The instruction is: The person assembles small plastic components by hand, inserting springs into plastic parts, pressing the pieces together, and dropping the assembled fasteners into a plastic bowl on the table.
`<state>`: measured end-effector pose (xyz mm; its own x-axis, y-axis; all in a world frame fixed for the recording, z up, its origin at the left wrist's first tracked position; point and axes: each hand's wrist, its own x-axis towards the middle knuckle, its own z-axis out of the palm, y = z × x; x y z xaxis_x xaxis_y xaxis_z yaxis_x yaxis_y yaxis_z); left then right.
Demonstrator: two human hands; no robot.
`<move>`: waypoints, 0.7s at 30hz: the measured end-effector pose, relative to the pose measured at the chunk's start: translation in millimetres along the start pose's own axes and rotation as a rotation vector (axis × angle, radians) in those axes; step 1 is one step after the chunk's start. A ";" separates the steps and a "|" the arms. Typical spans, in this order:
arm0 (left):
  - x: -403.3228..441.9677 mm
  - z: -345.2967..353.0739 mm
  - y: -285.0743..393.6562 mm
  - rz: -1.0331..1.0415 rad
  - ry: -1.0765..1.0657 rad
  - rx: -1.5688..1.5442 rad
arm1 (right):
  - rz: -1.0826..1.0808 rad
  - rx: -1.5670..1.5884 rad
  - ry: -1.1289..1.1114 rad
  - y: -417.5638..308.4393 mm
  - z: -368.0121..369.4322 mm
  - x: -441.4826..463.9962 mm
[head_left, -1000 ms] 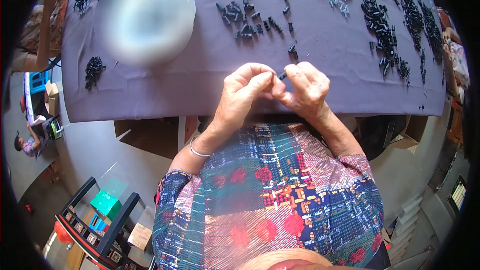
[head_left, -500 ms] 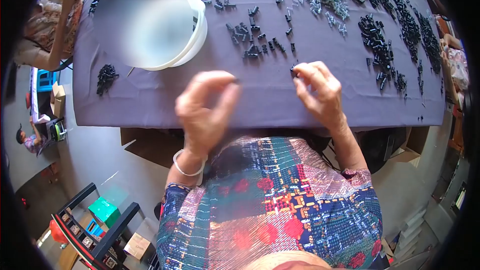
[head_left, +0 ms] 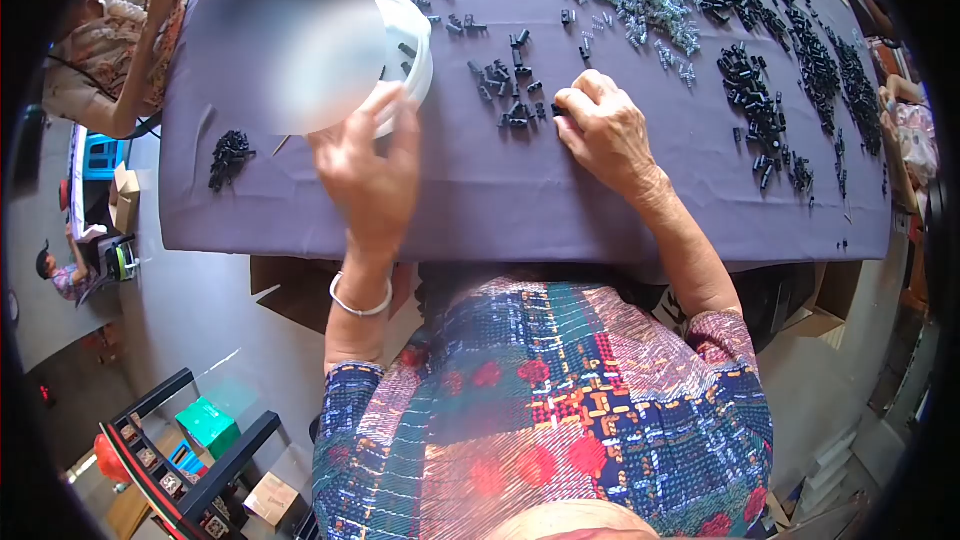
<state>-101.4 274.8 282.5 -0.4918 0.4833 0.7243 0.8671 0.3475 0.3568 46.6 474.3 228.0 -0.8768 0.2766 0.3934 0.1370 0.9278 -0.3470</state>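
Observation:
My left hand (head_left: 368, 165), smeared by motion, is over the near right rim of a white bucket (head_left: 422, 70). Its fingers are too blurred to show whether they hold anything. Several small black tubes lie inside the bucket, part of which is hidden by a round blur. On the purple cloth, my right hand (head_left: 608, 130) is closed with thumb and fingertips around a small black plastic part (head_left: 558, 110), mostly hidden by the fingers. Left of it lies a loose cluster of black tube-shaped parts (head_left: 495, 80).
A heap of clear or silvery springs (head_left: 640, 0) lies at the back. Black parts (head_left: 755, 100) are piled on the right, and a small black pile (head_left: 230, 158) sits at left. Another person's arm (head_left: 135, 90) rests by the left table edge. Cardboard boxes (head_left: 300, 290) stand under the table.
My left hand has moved left and up to the bucket. My right hand has moved up and left to the black parts. The camera view has shifted slightly.

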 end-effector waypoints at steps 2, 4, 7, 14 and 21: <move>-17.4 -0.1 20.6 -0.066 -0.084 -0.219 | -0.008 -0.005 -0.004 -0.6 -4.8 -9.9; -37.0 6.3 36.9 -0.258 -0.289 -0.497 | 0.015 -0.017 0.026 -5.6 -9.0 -18.3; -62.0 23.7 52.5 -0.774 -0.562 -0.883 | 0.029 -0.058 0.046 -8.1 -9.4 -26.6; -61.0 38.8 59.1 -0.923 -0.572 -1.087 | 0.110 0.125 0.116 -13.8 -12.4 -32.2; -48.8 32.2 57.6 -0.992 -0.598 -1.232 | -0.024 0.276 0.064 -31.6 -42.5 -36.8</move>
<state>-29.9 297.1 248.8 -0.5540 0.7938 -0.2508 -0.3723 0.0332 0.9275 94.2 445.4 260.6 -0.8460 0.2788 0.4544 -0.0218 0.8336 -0.5520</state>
